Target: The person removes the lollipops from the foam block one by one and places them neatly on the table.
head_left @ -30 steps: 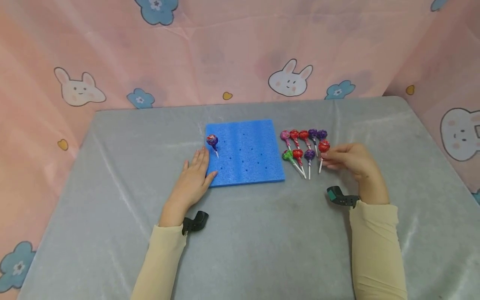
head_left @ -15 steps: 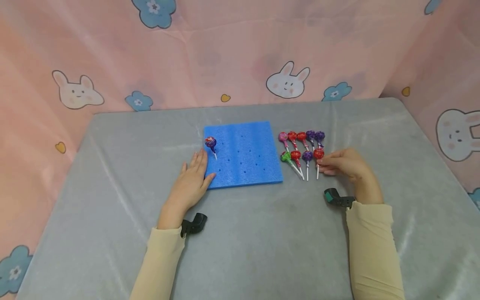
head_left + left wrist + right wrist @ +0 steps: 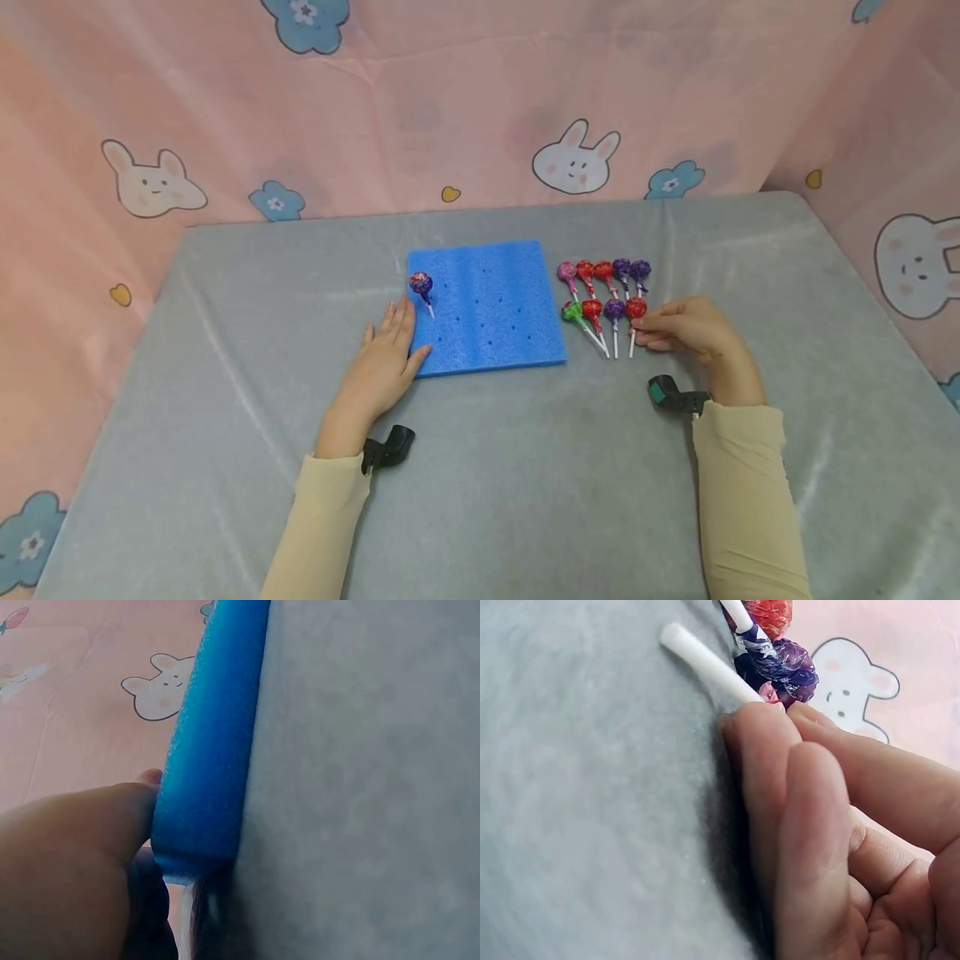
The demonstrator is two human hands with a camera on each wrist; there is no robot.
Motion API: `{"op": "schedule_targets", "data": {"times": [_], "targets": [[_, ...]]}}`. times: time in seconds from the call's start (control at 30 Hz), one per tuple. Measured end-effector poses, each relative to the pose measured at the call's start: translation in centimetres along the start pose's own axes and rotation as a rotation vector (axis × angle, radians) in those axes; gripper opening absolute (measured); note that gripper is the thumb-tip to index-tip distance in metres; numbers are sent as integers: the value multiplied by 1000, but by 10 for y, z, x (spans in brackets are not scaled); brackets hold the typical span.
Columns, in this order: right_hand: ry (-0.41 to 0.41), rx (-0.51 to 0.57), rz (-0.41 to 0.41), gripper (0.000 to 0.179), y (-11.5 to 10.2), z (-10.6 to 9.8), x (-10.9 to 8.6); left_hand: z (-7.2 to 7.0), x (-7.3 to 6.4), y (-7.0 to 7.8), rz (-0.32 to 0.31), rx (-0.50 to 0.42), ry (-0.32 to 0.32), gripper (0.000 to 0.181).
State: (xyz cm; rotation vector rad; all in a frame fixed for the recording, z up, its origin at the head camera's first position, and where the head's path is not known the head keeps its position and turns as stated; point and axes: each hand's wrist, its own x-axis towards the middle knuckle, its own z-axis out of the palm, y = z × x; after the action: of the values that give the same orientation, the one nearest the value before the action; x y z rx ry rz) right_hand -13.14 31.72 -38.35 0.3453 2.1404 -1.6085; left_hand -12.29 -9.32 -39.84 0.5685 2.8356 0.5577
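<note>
My right hand [image 3: 696, 329] pinches a red lollipop [image 3: 636, 307] just under its wrapped head, at the right end of the front row of lollipops. In the right wrist view its white stick [image 3: 709, 661] sticks out past the fingertips, close over the table. Beside it lies a purple lollipop [image 3: 615, 309], then a red one [image 3: 592, 309] and a green one [image 3: 572, 312]. My left hand [image 3: 377, 362] lies flat along the left edge of a blue foam board [image 3: 480, 292] dotted with small holes, thumb on its front corner. One red-and-purple lollipop [image 3: 422, 285] stands in the board.
Behind the front row lies a back row: a pink lollipop [image 3: 567, 271], two red ones [image 3: 595, 271] and two purple ones [image 3: 631, 269]. Everything rests on a grey-covered table [image 3: 525, 475], with a pink printed curtain [image 3: 450, 100] along its back and sides.
My right hand has brought the red lollipop down toward me and slightly left, in line with the front row; over the last half second it barely shifts. My left hand stays on the board.
</note>
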Motion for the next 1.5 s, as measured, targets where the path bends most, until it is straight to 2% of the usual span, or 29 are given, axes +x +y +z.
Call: {"op": "schedule_targets", "data": {"times": [0.23,0.53,0.9,1.13,1.5], "targets": [[5,-63,18,31,-1,0,-1,-1,-2,0,-1,2,1,65],[-5,-26,15,16,0,-3,0,-1,0,1,3,3,1,65],[12,-78,2,24,0,-2,0,0,1,-1,4,17,-1,65],[-23,-180,-7,27,-1,-2,-2,1,1,-2,4,24,4,65],[-41,-174,-11,28,-2,-7,-4,1,2,-2,10,20,6,65]]}}
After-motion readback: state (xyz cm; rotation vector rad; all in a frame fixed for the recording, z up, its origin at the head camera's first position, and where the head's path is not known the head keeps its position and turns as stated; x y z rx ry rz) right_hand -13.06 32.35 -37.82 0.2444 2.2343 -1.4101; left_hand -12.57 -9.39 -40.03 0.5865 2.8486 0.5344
